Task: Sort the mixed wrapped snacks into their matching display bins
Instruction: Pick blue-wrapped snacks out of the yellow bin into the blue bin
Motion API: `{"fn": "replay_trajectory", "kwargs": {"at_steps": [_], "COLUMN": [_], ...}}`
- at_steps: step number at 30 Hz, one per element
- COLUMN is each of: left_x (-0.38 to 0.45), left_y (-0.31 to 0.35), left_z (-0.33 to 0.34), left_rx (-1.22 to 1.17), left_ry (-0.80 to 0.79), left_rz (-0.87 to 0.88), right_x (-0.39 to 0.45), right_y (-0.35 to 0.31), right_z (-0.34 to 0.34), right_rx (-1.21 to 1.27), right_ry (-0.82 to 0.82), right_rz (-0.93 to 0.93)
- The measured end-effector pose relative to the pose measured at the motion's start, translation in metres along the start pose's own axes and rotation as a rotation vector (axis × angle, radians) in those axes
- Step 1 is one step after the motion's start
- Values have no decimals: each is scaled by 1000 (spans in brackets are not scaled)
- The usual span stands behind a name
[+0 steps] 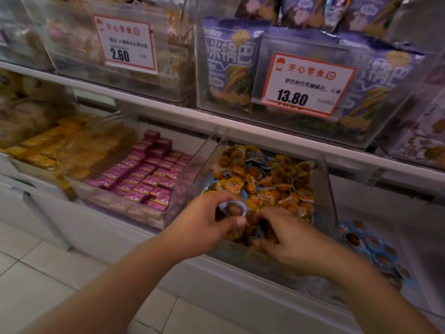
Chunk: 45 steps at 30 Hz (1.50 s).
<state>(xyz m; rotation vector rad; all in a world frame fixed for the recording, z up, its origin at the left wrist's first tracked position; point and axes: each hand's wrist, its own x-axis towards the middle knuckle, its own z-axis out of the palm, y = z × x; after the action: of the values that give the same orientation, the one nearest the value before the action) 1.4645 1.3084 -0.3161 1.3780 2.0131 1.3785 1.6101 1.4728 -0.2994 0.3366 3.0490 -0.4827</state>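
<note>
**Lower shelf, centre bin: mixed wrapped snacks, two hands at work**

At the front edge of the lower shelf (pixel 134 239), a clear plastic bin (pixel 328 189) with slanted walls holds a heap of small round snacks (pixel 267 182) in glossy yellow-orange wrappers, a few blue-edged ones among them.

- Left hand (pixel 204 222): grip closed round one blue-wrapped snack (pixel 234 209), a brown oval piece in a pale blue frilled wrapper, pinched between thumb and fingers just above the bin's front left corner.
- Right hand (pixel 286 237): fingers bent down into the heap at the bin's front wall; whether the grip has hold of anything cannot be told.
- Bin to the right (pixel 375 249): blue-wrapped brown pieces of the same kind, blurred.
- Bin to the left (pixel 144 174): small magenta boxes in tidy rows; writing too small to read.
- Far left: yellow packets (pixel 48 150), blurred.
- Upper shelf: purple crisp bags (pixel 231 66) printed "小米锅巴", behind a red-bordered price card (pixel 305 84) reading "开心零食", "好巴好巴花椒锅巴,小米", "13.80". A second card (pixel 126 45) at left reads "2.60".
- White tiled floor (pixel 48 280) below.
</note>
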Motion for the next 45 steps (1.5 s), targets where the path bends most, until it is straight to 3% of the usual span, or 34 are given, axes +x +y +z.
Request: {"fn": "replay_trajectory", "kwargs": {"at_steps": [5,8,13,21,27,29,32,34,37,41,45], "left_x": [3,2,1,-1,2,4,6,11,17,20,22], "left_y": [3,3,3,6,11,16,28,38,50,47,39], "left_z": [2,5,6,7,9,17,39,53,67,74,66], "left_rx": [-170,-155,-54,-28,-2,7,55,76,98,295,159], "left_ry": [195,210,191,180,273,324,350,322,178,61,23], "left_rz": [-28,-17,-36,-22,8,31,125,193,246,264,263], "right_x": [-2,-2,2,2,-5,-7,-10,-13,-21,-37,-59], "right_y": [1,1,-3,-15,-20,-25,-40,-46,-41,-19,8], "right_z": [5,6,4,17,-2,-10,-15,-19,-27,-37,-50], "right_rx": [79,163,24,327,749,1020,1659,1869,1775,1641,1608], "right_ry": [39,56,-23,260,623,671,463,308,279,410,582], "right_rz": [12,-7,0,76,216,299,428,400,399,433,421]}}
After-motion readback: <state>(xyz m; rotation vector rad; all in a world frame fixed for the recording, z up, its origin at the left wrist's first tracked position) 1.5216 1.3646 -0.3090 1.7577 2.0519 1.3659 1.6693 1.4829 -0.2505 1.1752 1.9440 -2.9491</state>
